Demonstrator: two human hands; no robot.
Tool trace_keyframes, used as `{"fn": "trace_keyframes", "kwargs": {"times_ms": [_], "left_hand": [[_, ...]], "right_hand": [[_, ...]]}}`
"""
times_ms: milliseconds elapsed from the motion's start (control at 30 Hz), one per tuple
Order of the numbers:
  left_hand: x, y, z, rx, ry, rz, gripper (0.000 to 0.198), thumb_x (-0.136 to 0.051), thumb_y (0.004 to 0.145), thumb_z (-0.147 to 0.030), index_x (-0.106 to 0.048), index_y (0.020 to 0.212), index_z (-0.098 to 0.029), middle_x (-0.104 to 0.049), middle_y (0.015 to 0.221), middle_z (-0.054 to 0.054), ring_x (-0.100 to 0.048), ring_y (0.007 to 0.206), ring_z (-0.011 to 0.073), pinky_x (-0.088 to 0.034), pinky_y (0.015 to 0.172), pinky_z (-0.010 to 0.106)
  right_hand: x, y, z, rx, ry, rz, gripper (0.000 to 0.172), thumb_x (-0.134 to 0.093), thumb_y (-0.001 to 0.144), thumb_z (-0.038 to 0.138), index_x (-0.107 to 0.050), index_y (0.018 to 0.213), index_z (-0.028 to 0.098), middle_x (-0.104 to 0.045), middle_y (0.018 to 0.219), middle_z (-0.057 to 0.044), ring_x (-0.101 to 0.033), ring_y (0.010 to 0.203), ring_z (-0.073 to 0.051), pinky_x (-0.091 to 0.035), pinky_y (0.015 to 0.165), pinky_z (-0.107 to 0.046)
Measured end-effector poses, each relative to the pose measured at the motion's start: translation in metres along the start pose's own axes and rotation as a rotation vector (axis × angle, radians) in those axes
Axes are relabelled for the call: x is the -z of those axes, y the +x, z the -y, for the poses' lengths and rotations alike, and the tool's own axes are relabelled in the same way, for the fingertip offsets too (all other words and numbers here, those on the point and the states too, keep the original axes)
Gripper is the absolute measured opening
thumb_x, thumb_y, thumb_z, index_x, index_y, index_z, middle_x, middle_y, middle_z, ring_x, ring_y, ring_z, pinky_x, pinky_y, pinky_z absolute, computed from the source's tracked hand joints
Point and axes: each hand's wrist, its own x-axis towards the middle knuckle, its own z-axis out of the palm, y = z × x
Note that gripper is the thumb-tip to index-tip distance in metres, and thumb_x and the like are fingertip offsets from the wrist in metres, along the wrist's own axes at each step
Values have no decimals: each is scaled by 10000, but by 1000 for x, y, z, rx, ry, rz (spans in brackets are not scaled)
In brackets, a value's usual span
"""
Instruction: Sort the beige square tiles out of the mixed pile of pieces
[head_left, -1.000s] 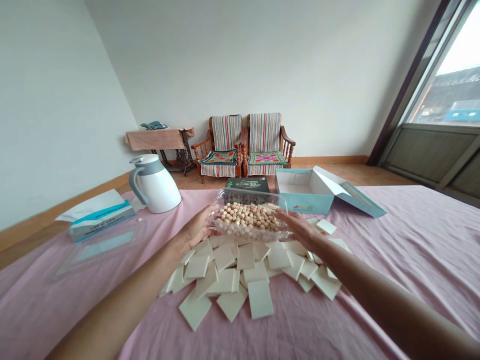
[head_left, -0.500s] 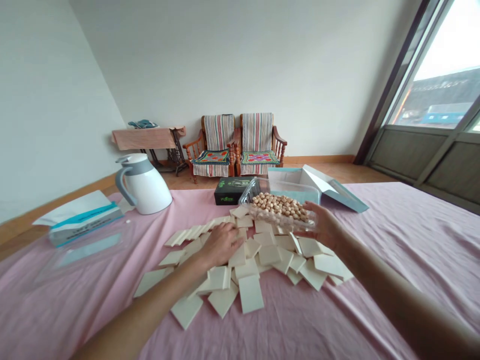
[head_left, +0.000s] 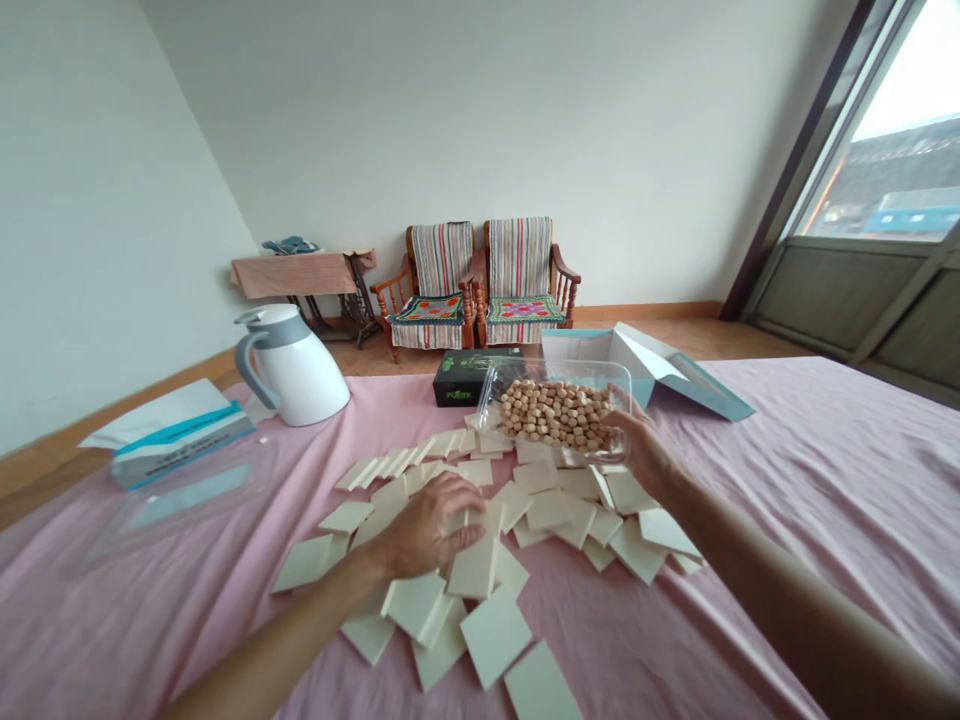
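My right hand [head_left: 643,440] grips the right end of a clear plastic container [head_left: 487,385], thumb over the rim. The container holds a heap of small, rounded, light-brown pieces [head_left: 555,412] and is tilted towards me above the pile. My left hand [head_left: 431,522] rests on a spread of thin, cream-coloured square tiles [head_left: 495,625], its fingers apart over them. Many tiles overlap at odd angles, while a short row [head_left: 386,465] leans together behind my left hand. Under the palm, the tiles are hidden.
A pink cloth [head_left: 795,480] covers the table. A black box [head_left: 469,378] and an opened light-blue box [head_left: 679,375] stand behind the container. On the left are a white jug [head_left: 304,375], a tissue pack [head_left: 180,445] and a clear plastic lid [head_left: 187,500]. Two chairs [head_left: 517,270] stand beyond.
My left hand has come nearer to me, and tiles near it have slid towards the front edge. The container in my right hand has tipped further towards me.
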Motion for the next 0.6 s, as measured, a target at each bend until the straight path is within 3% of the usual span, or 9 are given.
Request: {"fn": "trace_keyframes", "kwargs": {"times_ms": [67,100,167,267,333,433,600], "left_hand": [[-2,13,16,193,-124,-255,335,-513,894,-419,-567,1143,-201,-617,1137,106,-571,1064,220,-441,946,396],[-3,22,25,321,-178,-459,409,-510,888,-449,-520,1203,-188,-583,1202,126,-563,1089,229,-439,950,403],[-4,42,45,485,-346,-660,531,-543,855,-495,-454,1278,-186,-508,1320,140,-509,1195,248,-407,998,403],[-7,66,67,533,-415,-690,547,-482,870,-554,-484,1255,-165,-542,1293,146,-502,1215,257,-378,1026,396],[-10,72,75,532,-439,-681,536,-458,869,-586,-551,1174,-156,-593,1231,135,-518,1196,261,-374,1028,391],[-16,69,80,528,-472,-700,540,-448,855,-621,-594,1103,-164,-622,1186,112,-525,1182,257,-374,1027,379],[-17,61,81,532,-542,-703,532,-473,835,-633,-635,1045,-172,-666,1110,85,-565,1128,254,-410,988,368]], "right_hand": [[-7,3,-5,67,-28,21,700,-574,670,262,-390,1339,349,-580,1225,-37,-596,1010,-231,-593,671,-372],[-11,4,-8,101,-45,43,705,-571,678,269,-381,1353,337,-585,1224,-41,-588,1032,-235,-588,700,-376],[-21,6,-14,158,-80,109,727,-561,699,286,-342,1392,315,-572,1262,-59,-575,1070,-249,-574,751,-401],[-33,9,-23,255,-196,183,763,-541,740,299,-251,1446,301,-448,1416,-79,-516,1185,-271,-527,858,-457],[-38,13,-31,410,-355,169,751,-529,759,270,-249,1456,263,-380,1469,-87,-416,1296,-265,-427,999,-475],[-41,20,-43,656,-604,126,698,-497,773,211,-304,1443,177,-403,1449,-130,-353,1347,-243,-276,1116,-449],[-40,24,-59,713,-794,59,653,-440,818,204,-291,1453,171,-454,1408,-154,-441,1288,-256,-381,1046,-452]]}}
